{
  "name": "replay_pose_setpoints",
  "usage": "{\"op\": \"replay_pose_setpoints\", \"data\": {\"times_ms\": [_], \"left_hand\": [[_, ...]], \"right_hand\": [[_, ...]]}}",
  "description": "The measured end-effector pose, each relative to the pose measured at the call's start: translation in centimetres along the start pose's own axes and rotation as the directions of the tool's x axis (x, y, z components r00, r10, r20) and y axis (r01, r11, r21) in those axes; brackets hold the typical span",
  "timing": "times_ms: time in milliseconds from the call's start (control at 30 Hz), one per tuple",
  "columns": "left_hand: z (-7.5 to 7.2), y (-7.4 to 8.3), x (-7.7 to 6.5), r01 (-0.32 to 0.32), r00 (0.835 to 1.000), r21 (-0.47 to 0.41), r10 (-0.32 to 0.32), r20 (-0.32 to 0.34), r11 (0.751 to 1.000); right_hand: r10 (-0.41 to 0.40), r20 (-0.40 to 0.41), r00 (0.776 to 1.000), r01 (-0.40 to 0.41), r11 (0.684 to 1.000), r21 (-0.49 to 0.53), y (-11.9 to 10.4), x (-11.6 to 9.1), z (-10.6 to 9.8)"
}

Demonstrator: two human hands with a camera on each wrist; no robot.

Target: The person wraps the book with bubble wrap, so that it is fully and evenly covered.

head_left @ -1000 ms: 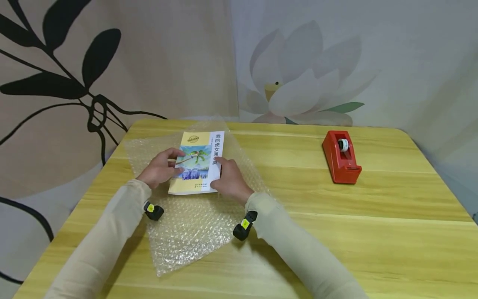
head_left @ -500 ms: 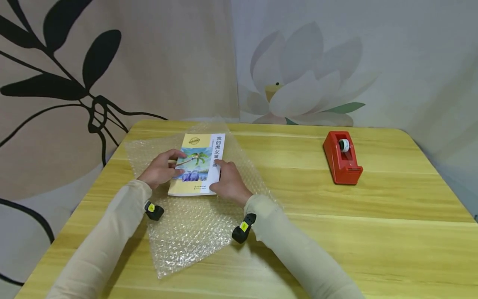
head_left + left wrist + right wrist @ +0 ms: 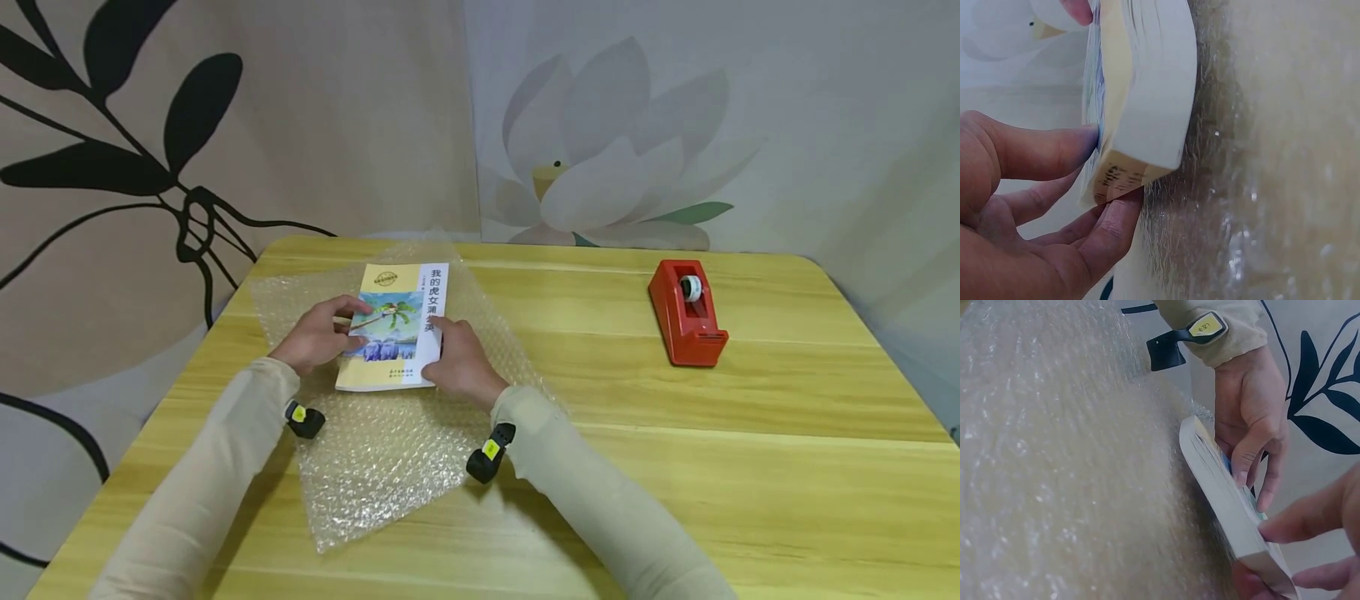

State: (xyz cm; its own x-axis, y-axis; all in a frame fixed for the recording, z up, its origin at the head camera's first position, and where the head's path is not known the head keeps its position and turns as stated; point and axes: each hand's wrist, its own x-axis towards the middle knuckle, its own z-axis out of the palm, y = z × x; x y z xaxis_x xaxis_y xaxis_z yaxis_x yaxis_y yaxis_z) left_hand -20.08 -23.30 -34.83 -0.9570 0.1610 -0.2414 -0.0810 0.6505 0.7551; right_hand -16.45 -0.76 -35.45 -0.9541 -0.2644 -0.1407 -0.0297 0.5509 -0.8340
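A paperback book [image 3: 390,287] with a palm tree on its cover is over a sheet of bubble wrap [image 3: 382,458]. My left hand [image 3: 311,335] grips the book's left side. In the left wrist view, the left thumb presses the cover of the book [image 3: 1154,94] while fingers reach round its spine edge. From the right, my right hand [image 3: 467,362] holds the opposite side, thumb on the cover. The right wrist view shows the book's page edge [image 3: 1225,500] between both hands, close above the wrap; whether it touches is unclear. Some right-hand fingers are hidden under it.
A red tape dispenser [image 3: 688,321] with a roll of tape stands at the table's back right. The wooden table [image 3: 750,500] reaches to a patterned curtain [image 3: 375,125] behind. A small black camera [image 3: 305,421] is strapped to each wrist.
Both hands keep their hold on the book, which stays in nearly the same place. Only slight shifts in the head view show.
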Motion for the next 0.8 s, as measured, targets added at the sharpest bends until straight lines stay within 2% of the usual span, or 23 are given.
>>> {"op": "replay_pose_setpoints", "data": {"times_ms": [167,367,800], "left_hand": [[-0.1,-0.1,0.2,0.015,1.000,0.007,-0.015,0.002,1.000],[0.1,0.0,0.6,0.036,0.999,0.006,-0.036,-0.006,0.999],[0.0,-0.1,1.1,0.041,0.998,0.036,-0.039,-0.041,0.999]], "right_hand": [[0.015,0.006,1.000,-0.015,1.000,0.003,-0.2,0.0,0.1],[0.027,0.001,1.000,-0.027,0.999,-0.040,-0.2,-0.1,0.3],[-0.005,-0.005,1.000,0.005,1.000,-0.024,-0.1,0.4,0.3]]}}
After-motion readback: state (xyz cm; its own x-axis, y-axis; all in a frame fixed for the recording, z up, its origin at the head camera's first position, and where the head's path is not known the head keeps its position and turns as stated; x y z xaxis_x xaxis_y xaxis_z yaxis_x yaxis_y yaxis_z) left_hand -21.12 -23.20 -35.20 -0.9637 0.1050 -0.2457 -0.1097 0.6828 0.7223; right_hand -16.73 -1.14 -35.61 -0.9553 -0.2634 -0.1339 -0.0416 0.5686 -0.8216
